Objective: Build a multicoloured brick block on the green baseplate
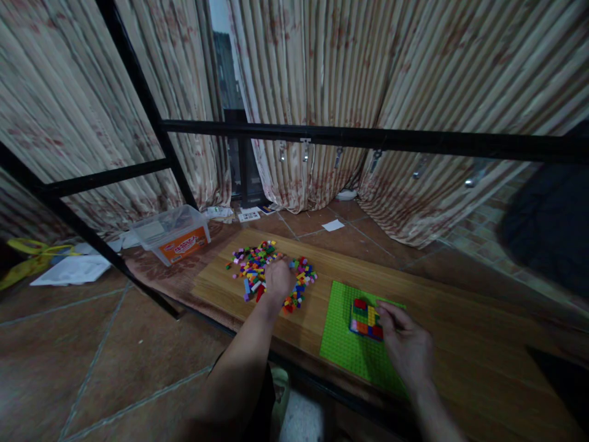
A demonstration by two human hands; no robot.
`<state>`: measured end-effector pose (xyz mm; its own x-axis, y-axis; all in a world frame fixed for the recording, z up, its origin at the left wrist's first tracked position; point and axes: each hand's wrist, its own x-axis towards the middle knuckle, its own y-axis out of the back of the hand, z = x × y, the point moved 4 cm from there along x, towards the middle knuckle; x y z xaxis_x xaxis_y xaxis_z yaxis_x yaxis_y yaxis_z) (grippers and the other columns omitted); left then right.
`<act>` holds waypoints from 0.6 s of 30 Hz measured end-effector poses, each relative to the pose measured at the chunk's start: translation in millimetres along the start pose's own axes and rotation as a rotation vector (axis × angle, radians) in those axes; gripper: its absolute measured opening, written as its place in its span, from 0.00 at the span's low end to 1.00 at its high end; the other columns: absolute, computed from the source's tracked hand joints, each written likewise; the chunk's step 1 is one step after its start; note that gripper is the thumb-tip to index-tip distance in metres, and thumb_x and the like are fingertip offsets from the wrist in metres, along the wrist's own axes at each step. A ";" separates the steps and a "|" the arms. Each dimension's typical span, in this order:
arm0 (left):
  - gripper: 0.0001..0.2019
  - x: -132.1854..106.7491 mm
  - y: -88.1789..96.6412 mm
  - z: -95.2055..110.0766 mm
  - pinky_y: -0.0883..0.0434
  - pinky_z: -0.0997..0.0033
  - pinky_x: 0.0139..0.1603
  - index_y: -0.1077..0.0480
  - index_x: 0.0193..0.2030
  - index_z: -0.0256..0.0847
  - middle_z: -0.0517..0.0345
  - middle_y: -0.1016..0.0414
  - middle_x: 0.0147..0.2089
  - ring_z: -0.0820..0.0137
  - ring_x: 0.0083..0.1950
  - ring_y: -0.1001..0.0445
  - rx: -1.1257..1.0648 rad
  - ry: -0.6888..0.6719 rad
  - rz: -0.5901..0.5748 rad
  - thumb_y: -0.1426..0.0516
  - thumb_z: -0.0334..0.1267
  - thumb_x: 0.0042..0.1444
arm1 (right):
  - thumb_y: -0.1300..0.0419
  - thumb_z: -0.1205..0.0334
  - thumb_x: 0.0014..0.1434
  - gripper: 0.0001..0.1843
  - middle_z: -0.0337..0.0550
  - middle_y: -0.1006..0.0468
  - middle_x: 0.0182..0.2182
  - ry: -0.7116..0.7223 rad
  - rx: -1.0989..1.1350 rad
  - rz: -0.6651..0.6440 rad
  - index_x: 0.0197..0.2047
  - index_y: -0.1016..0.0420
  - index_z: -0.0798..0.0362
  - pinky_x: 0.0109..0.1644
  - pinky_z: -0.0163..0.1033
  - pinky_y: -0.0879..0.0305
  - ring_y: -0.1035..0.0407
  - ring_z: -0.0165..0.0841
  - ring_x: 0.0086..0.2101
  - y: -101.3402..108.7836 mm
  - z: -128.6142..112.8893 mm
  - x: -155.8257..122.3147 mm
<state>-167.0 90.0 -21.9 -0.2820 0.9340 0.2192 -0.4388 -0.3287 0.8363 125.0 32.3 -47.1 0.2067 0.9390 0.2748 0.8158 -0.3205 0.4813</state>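
My left hand (280,280) reaches into a loose pile of small colourful toy bricks (251,264). Its fingers are curled down among them, and whatever is between the fingertips is hidden. On a green studded baseplate (335,331) sits a small block built of red, green, yellow, orange and blue bricks (361,316). My right hand (408,344) is at the right edge of this build, thumb and forefinger closed together. Anything pinched there is too small or covered to make out, and part of the build is behind the fingers.
Pile and baseplate lie on a wooden board (460,344). A clear plastic tub (170,233) with an orange label stands at the board's far left. Black metal bars (350,136) cross ahead, before curtains (322,67). A white tray (71,270) lies on the floor at left.
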 end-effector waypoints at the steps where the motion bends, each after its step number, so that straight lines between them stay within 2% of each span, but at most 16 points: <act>1: 0.13 -0.5 1.0 2.2 0.33 0.63 0.53 0.26 0.45 0.37 0.46 0.23 0.46 0.60 0.50 0.27 -0.170 0.004 -0.023 0.44 0.31 0.53 | 0.44 0.46 0.57 0.20 0.49 0.18 0.38 0.011 0.012 0.000 0.42 0.21 0.52 0.44 0.47 0.30 0.24 0.41 0.37 -0.2 -2.1 -0.2; 3: 0.12 -5.4 -0.5 10.9 0.31 0.66 0.50 0.27 0.44 0.37 0.48 0.22 0.45 0.63 0.47 0.25 -0.612 0.020 -0.127 0.42 0.33 0.53 | 0.44 0.48 0.57 0.19 0.49 0.19 0.39 0.052 0.057 -0.008 0.42 0.21 0.52 0.45 0.47 0.30 0.25 0.40 0.38 -0.7 -9.1 -1.2; 5: 0.13 -16.5 -6.0 25.6 0.30 0.67 0.47 0.27 0.43 0.35 0.50 0.22 0.42 0.67 0.42 0.24 -1.008 0.044 -0.289 0.39 0.36 0.51 | 0.43 0.49 0.58 0.17 0.48 0.19 0.40 0.095 0.130 -0.023 0.42 0.21 0.51 0.45 0.46 0.30 0.26 0.39 0.39 -1.3 -18.6 -2.9; 7: 0.16 -31.8 -13.2 43.2 0.30 0.68 0.46 0.27 0.42 0.35 0.52 0.22 0.39 0.69 0.39 0.25 -1.242 0.068 -0.472 0.35 0.39 0.47 | 0.42 0.51 0.57 0.16 0.47 0.20 0.41 0.096 0.225 -0.070 0.44 0.22 0.51 0.42 0.43 0.28 0.27 0.37 0.39 -3.3 -27.9 -5.1; 9: 0.18 -47.0 -20.6 60.2 0.30 0.70 0.44 0.27 0.41 0.35 0.53 0.23 0.38 0.71 0.37 0.25 -1.344 0.089 -0.638 0.32 0.39 0.43 | 0.41 0.52 0.57 0.17 0.46 0.22 0.44 0.091 0.321 -0.121 0.47 0.24 0.49 0.40 0.41 0.27 0.27 0.35 0.38 -5.3 -36.4 -7.3; 11: 0.19 -58.7 -26.8 74.8 0.30 0.72 0.41 0.26 0.40 0.35 0.54 0.23 0.38 0.72 0.36 0.25 -1.383 0.094 -0.753 0.32 0.40 0.41 | 0.39 0.53 0.56 0.19 0.44 0.24 0.45 0.100 0.402 -0.184 0.50 0.26 0.47 0.39 0.40 0.26 0.28 0.33 0.37 -7.3 -42.8 -9.6; 14: 0.18 -68.9 -32.3 91.7 0.31 0.74 0.39 0.26 0.39 0.36 0.55 0.24 0.37 0.73 0.36 0.26 -1.395 0.068 -0.838 0.31 0.40 0.41 | 0.38 0.55 0.55 0.19 0.42 0.24 0.41 0.124 0.455 -0.235 0.51 0.26 0.45 0.37 0.38 0.27 0.29 0.31 0.35 -7.1 -45.4 -11.3; 18: 0.21 -77.4 -35.2 104.3 0.29 0.71 0.41 0.28 0.38 0.35 0.56 0.24 0.35 0.73 0.35 0.25 -1.389 0.103 -0.882 0.31 0.44 0.40 | 0.38 0.58 0.55 0.15 0.40 0.25 0.37 0.167 0.387 -0.188 0.46 0.23 0.46 0.39 0.37 0.30 0.30 0.31 0.35 -0.4 -38.1 -9.9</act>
<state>-40.7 43.9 -15.8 0.4261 0.8953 -0.1301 -0.8497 0.3466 -0.3974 102.1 18.4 -18.4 -0.0285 0.9331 0.3584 0.9791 -0.0462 0.1980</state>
